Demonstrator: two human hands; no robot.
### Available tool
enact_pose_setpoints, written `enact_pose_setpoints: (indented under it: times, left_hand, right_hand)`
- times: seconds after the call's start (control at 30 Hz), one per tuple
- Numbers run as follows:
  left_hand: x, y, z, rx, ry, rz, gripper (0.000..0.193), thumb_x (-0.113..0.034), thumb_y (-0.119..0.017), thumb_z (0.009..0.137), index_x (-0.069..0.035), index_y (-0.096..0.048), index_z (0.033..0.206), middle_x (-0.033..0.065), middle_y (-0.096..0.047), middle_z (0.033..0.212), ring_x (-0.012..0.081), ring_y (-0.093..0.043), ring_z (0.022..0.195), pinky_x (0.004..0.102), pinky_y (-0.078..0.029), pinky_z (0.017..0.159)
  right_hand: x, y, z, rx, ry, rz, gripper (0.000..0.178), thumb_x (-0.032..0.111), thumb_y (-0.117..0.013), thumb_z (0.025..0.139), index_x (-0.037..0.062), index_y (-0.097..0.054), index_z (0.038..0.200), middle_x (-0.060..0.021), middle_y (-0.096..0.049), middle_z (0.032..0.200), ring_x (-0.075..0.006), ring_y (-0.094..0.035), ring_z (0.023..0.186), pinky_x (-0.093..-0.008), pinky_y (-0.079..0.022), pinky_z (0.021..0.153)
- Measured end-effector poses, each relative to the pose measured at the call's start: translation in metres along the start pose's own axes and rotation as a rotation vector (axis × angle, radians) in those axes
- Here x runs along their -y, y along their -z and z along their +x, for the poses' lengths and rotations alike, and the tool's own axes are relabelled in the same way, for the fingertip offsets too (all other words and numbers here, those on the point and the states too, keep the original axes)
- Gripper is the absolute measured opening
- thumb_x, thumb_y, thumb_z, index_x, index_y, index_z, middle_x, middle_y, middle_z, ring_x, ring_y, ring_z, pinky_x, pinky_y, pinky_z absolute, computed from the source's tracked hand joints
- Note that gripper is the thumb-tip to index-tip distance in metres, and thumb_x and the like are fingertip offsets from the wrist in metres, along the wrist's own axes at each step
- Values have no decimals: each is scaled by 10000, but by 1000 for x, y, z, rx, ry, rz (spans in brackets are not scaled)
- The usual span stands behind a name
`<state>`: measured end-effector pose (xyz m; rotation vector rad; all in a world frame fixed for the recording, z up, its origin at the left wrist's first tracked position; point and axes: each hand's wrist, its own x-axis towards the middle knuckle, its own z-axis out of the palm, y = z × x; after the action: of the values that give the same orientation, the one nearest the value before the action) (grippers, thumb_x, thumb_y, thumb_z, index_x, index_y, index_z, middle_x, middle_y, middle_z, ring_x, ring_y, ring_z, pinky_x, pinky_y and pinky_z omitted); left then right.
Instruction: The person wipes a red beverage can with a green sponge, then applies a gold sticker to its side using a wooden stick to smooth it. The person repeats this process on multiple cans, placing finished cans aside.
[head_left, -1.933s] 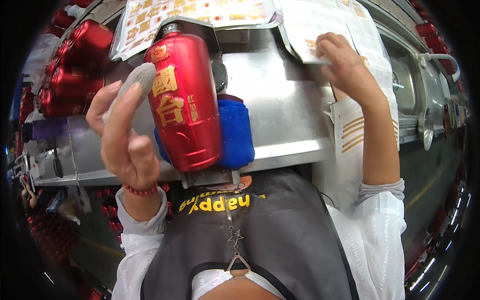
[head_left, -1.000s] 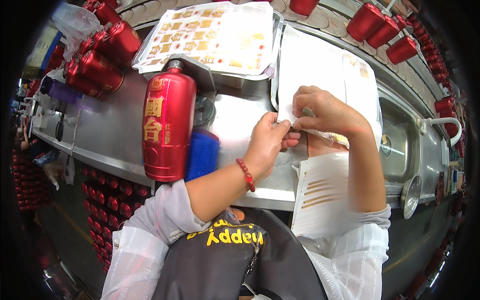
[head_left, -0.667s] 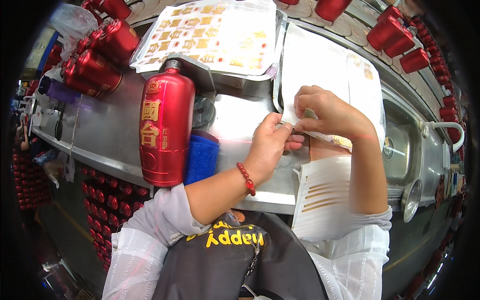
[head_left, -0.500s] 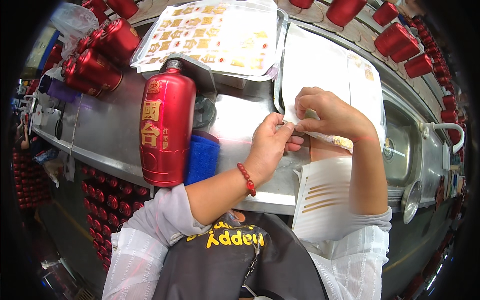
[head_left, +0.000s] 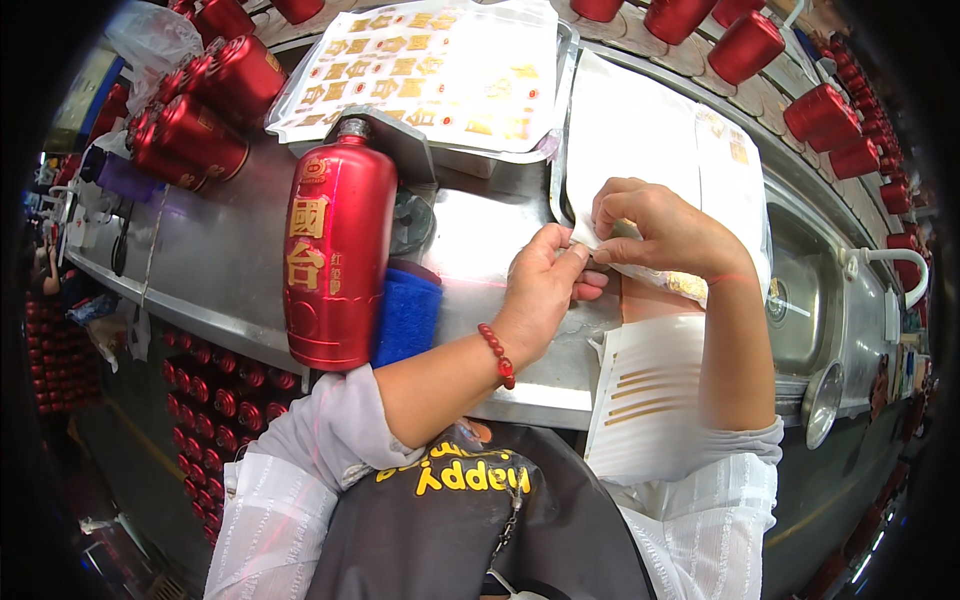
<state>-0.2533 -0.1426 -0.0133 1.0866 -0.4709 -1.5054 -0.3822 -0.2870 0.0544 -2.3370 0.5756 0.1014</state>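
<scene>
My left hand (head_left: pixel 545 285), with a red bead bracelet (head_left: pixel 497 357) at the wrist, pinches thumb against fingers. Its tips meet those of my right hand (head_left: pixel 660 232), which is also closed in a pinch with the fingers curled. A tiny pale piece may lie between the fingertips, too small to name. Something greenish (head_left: pixel 624 230) shows under the right fingers. Left of my hands a red bottle (head_left: pixel 342 255) with gold raised characters stands on the steel worktop (head_left: pixel 480 262). Below my right forearm lies a white sheet with gold strips (head_left: pixel 645 385).
A tray (head_left: pixel 567 62) at the back carries a sheet of gold labels (head_left: pixel 400 75). White sheets (head_left: pixel 630 130) fill another tray to its right. A blue pad (head_left: pixel 408 315) sits beside the bottle. A sink (head_left: pixel 800 285) is at right; more red bottles (head_left: pixel 238 75) stand at left.
The view has shifted slightly. Both hands hold almost the same pose, their fingertips still together. Red bottles at the far right back have moved along.
</scene>
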Motion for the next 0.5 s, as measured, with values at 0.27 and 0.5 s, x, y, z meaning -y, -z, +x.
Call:
enact_pose_setpoints:
  times: [0.27, 0.5]
  left_hand:
    - [2, 0, 1, -9, -18, 3, 194, -171, -501, 1031, -18, -538, 1144, 103, -651, 1062, 166, -667, 893, 296, -553, 802]
    - [1, -2, -1, -89, 32, 94, 195, -183, -505, 1017, -19, -551, 1112, 87, -634, 1019, 173, -667, 838, 297, -559, 752]
  right_hand:
    - [1, 1, 0, 5, 7, 34, 156, 80, -739, 806, -25, -634, 854, -99, -638, 960, -238, -601, 853, -349, -493, 770]
    - [-12, 16, -5, -132, 53, 1, 54, -20, -569, 816, -46, -584, 861, -116, -630, 985, -222, -593, 851, -321, -486, 797]
